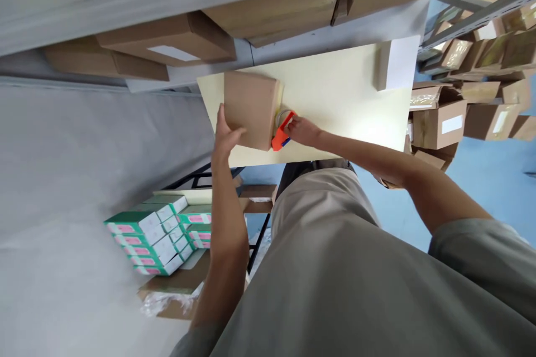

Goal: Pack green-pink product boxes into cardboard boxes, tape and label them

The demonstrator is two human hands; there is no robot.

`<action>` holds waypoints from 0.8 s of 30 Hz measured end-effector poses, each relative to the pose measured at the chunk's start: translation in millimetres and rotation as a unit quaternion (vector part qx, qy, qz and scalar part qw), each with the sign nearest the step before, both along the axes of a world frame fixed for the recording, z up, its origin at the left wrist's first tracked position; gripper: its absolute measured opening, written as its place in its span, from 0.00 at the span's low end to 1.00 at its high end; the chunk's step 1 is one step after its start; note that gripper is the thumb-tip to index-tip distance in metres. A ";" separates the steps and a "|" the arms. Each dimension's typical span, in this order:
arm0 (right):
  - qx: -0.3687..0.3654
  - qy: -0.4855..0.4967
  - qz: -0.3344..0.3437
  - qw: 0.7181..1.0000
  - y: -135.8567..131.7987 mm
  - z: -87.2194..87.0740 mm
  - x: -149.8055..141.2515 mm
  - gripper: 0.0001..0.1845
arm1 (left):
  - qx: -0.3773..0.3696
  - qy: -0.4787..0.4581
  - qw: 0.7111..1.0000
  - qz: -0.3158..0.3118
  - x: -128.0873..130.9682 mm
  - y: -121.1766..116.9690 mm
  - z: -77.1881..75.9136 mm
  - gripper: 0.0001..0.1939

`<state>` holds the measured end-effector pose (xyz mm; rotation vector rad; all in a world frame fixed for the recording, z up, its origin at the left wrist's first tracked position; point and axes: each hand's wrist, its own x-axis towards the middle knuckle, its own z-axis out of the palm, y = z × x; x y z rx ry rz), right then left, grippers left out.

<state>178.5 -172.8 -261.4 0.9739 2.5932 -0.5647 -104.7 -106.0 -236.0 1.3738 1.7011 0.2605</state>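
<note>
A brown cardboard box (250, 109) lies on the pale tabletop (335, 92). My left hand (225, 136) steadies its left side, with the thumb over the near edge of the top and the fingers along the side. In my right hand (304, 130) is an orange tape dispenser (278, 139), fingers closed round its handle. The dispenser carries a roll of tape (283, 116) and is held against the right side of the box. Whether tape is stuck to that side is hard to make out.
A white box (399, 63) stands at the tabletop's right end. Cardboard boxes (171, 42) line the shelf behind. Many cartons (446, 122) are piled on the blue floor to the right. Green-and-white packets (151, 234) are stacked low at left, beside the grey wall (84, 178).
</note>
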 end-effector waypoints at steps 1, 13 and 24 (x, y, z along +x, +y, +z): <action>-0.010 -0.005 -0.011 1.000 -3.8 2.8 -16.9 0.29 | 0.009 0.034 0.999 0.004 14.8 10.3 0.6 0.58; -0.092 0.029 -0.130 0.987 -34.2 7.2 -60.8 0.32 | 0.073 0.190 0.975 0.086 156.8 26.5 -2.0 0.58; 0.014 -0.018 -0.291 0.956 -26.2 -27.4 168.1 0.22 | 0.084 0.180 0.980 -0.024 130.7 11.1 -5.0 0.64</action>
